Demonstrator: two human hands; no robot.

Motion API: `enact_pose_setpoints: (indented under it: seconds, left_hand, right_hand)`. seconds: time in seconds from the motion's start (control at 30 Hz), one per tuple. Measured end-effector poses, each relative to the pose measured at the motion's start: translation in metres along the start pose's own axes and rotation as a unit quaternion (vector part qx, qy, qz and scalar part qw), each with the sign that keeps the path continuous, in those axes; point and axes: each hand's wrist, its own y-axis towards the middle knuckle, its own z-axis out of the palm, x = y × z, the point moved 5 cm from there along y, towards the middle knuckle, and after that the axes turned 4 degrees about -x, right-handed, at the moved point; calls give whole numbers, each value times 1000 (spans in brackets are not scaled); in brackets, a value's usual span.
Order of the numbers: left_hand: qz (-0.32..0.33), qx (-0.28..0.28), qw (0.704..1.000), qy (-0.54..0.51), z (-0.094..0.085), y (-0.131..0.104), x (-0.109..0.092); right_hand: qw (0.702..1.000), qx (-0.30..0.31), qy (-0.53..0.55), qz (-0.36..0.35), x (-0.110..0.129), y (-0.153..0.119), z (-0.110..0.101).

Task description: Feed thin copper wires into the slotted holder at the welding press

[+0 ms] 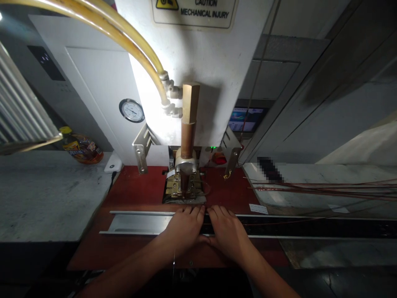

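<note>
My left hand (pixel 187 227) and my right hand (pixel 225 227) rest side by side over a long metal channel (pixel 139 223), thumbs close together at its near edge. Their fingers bend over the far side, and whatever they hold beneath is hidden. The channel lies crosswise on a red board (pixel 124 190); a dark strip (pixel 276 227) fills its right part, with a thin copper wire above it. Just beyond my fingers, a copper-coloured electrode (pixel 185 184) points down at a brass fixture (pixel 176 188).
A white machine body (pixel 198 54) with yellow hoses (pixel 124 35) stands ahead. A pressure gauge (pixel 132 110) and bottle (pixel 82 145) are at left. Several copper wires (pixel 310 189), a paper label (pixel 258 208) and a screen (pixel 247 118) are at right. Metal brackets (pixel 142 153) flank the electrode.
</note>
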Motion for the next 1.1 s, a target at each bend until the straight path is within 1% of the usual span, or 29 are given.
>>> enact_pose_setpoints:
  seconds: [0.2,0.4,0.5,0.63,0.77,0.93,1.0,1.1]
  left_hand:
    - [-4,9,1000,-7,-1,1,1]
    - [17,-28,999,-35,-4,-3,3]
    - [24,-42,998,-35,-7,-7,3]
    - [33,-52,997,-39,-16,-14,6]
    - [12,-56,997,-45,-23,-29,21]
    - [-24,-63,996,-61,-20,-48,42]
    - [-30,-70,995,-67,-18,-51,46]
    - [-29,-68,995,-65,-15,-51,46]
  right_hand:
    - [1000,14,3,-8,-1,1,3]
    - [999,-6,46,9,-5,0,4]
    - [998,-4,53,17,-6,-1,3]
    - [998,7,55,22,-3,1,-1]
    - [998,7,57,9,8,5,-8]
    - [996,-13,81,-38,31,17,-12]
    - [995,-11,80,-53,39,22,-10]
    - [996,4,62,-59,45,27,-4]
